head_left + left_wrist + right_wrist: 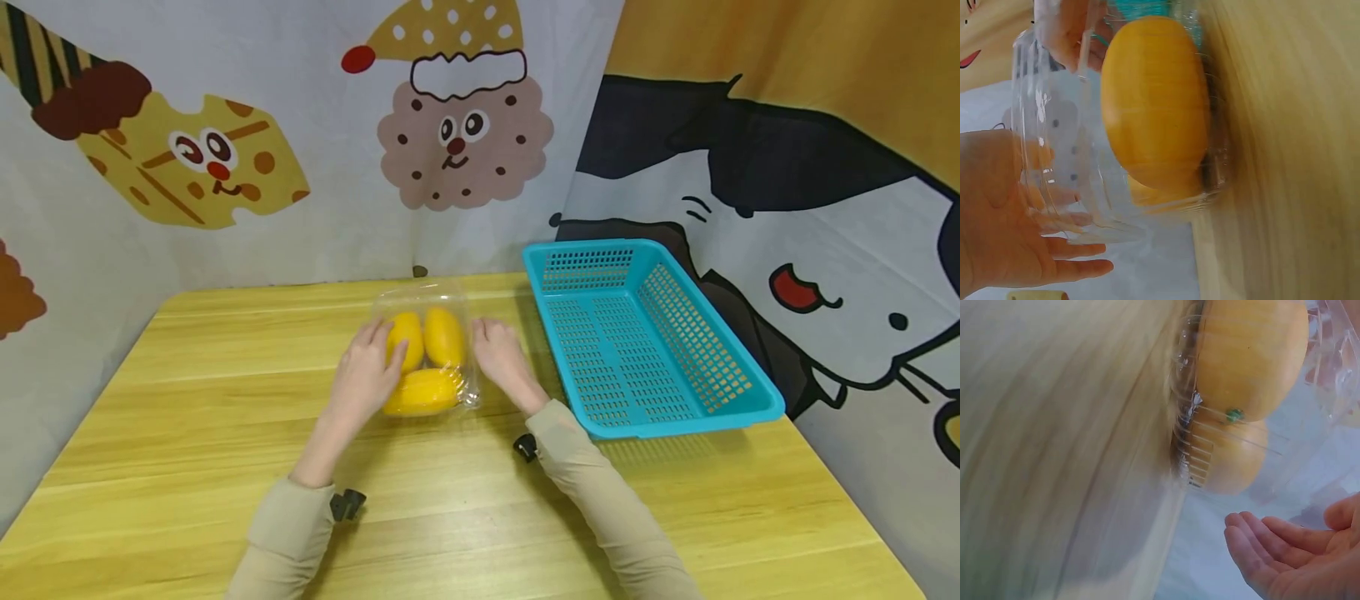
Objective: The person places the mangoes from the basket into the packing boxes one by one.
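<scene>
Three yellow, mango-like fruits (pixel 444 337) lie inside a clear plastic box (pixel 471 392) on the table. Two lie side by side at the back and one crosswise in front. A small green spot marks the end of one fruit (pixel 1250 356). My left hand (pixel 365 371) is at the box's left side, its fingers (pixel 1079 270) fairly straight and partly seen through the clear plastic. Just off the right side is my right hand (pixel 501 354), its fingers (pixel 1272 540) loosely bent with nothing between them. Whether the box's lid is raised or closed, I cannot tell.
A blue perforated plastic basket (pixel 637 358) stands to the right of the box, near the table's right edge. Behind the wooden table (pixel 187 400) hangs a cloth (pixel 315 242) printed with cartoon figures. Both sleeved wrists carry small black devices (pixel 347 505).
</scene>
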Action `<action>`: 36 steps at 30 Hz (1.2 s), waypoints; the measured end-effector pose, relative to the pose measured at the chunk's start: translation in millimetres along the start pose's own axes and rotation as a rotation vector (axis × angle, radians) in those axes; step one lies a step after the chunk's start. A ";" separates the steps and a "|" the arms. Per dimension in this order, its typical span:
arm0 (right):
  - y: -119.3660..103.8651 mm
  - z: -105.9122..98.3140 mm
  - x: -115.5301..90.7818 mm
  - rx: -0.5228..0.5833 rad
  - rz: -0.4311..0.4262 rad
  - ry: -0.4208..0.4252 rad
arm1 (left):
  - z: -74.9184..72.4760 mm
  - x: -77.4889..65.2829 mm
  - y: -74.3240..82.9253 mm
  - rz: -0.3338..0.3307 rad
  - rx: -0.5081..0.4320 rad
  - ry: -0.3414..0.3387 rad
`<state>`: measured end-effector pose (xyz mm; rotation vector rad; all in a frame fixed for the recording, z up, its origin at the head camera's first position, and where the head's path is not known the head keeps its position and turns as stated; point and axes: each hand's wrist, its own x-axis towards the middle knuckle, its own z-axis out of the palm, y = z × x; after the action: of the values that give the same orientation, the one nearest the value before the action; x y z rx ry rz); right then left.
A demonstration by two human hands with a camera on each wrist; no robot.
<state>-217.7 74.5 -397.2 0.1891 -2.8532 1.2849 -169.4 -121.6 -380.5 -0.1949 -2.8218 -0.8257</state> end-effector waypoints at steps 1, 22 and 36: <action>-0.1 0.1 0.4 0.002 0.006 -0.005 | 0.2 -0.2 -0.8 -0.002 0.003 -0.001; -5.8 7.8 1.9 -0.170 0.018 -0.081 | 0.3 -0.1 -9.4 -0.077 0.052 -0.039; -7.0 14.4 23.9 0.015 0.117 -0.061 | 0.3 -3.8 -5.8 -0.153 0.130 -0.028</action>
<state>-240.0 56.6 -400.2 0.0627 -2.9471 1.3431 -166.8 -126.5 -384.7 0.0287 -2.9324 -0.6699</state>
